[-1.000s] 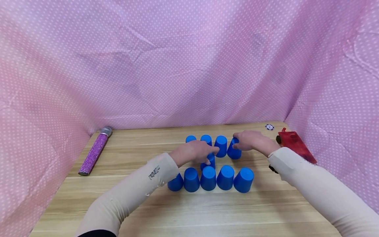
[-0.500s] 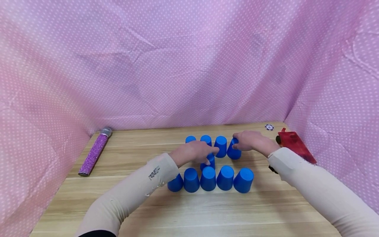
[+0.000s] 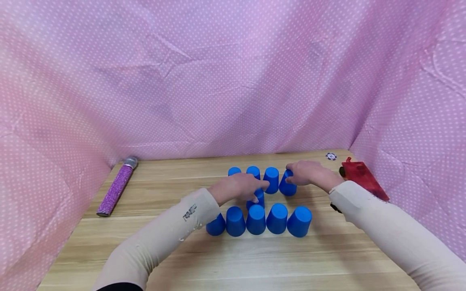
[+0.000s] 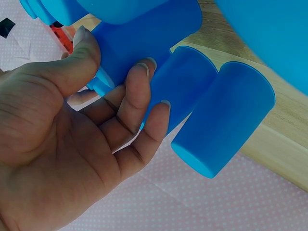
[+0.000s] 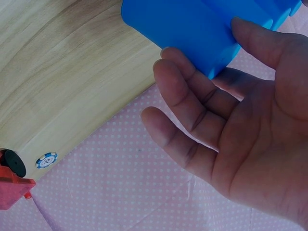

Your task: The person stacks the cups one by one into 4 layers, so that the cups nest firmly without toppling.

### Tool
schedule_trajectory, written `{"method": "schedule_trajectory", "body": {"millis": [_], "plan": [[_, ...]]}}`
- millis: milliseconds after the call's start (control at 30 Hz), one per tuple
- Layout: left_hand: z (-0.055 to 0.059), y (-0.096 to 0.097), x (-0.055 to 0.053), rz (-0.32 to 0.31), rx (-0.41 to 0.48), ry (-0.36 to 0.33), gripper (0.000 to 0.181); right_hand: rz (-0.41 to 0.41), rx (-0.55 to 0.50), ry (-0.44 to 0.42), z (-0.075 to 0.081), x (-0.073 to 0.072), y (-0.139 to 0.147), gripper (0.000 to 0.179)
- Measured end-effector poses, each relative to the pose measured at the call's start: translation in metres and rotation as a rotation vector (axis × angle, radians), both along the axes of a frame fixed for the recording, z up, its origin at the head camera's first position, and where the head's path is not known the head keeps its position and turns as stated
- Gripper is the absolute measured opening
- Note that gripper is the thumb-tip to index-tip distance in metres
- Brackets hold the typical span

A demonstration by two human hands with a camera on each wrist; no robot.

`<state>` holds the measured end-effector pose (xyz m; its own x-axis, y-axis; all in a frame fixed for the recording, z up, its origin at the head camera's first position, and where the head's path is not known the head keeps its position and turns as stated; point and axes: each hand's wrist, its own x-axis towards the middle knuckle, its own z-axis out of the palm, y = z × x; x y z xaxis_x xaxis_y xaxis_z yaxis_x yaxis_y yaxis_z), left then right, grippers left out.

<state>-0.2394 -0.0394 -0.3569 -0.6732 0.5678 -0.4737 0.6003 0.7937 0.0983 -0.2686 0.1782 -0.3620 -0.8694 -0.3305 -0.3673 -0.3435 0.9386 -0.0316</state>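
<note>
Several blue cups stand upside down on a wooden table in two rows, with one cup between the rows. My left hand pinches that middle cup, its thumb and fingers on either side in the left wrist view. At the right end of the back row, my right hand holds a blue cup near its base, between thumb and fingers. The front row includes a cup at its centre and one at its right end. My left arm and hand partly hide the row's leftmost cup and back cups.
A glittery purple microphone lies at the table's left. At the right, a translucent red object sits near the edge, with a poker chip behind it. Pink dotted cloth hangs behind and along both sides.
</note>
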Motion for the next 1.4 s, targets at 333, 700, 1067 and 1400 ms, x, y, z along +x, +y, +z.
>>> {"method": "schedule_trajectory", "body": {"millis": [333,700,1067,1400], "plan": [[0.000,0.001,0.001,0.006,-0.007,0.002,0.049,0.004,-0.004,-0.001,0.000,0.000,0.001,0.060],[0.001,0.000,0.000,0.025,-0.005,-0.009,0.053,-0.034,-0.053,-0.013,0.018,0.010,0.006,0.069],[0.000,0.001,0.002,0.029,0.004,-0.010,0.048,-0.012,-0.200,0.100,0.065,0.050,0.022,0.065],[-0.001,0.001,0.001,0.025,0.010,-0.012,0.047,0.080,-0.138,0.010,0.041,0.085,0.032,0.059]]}}
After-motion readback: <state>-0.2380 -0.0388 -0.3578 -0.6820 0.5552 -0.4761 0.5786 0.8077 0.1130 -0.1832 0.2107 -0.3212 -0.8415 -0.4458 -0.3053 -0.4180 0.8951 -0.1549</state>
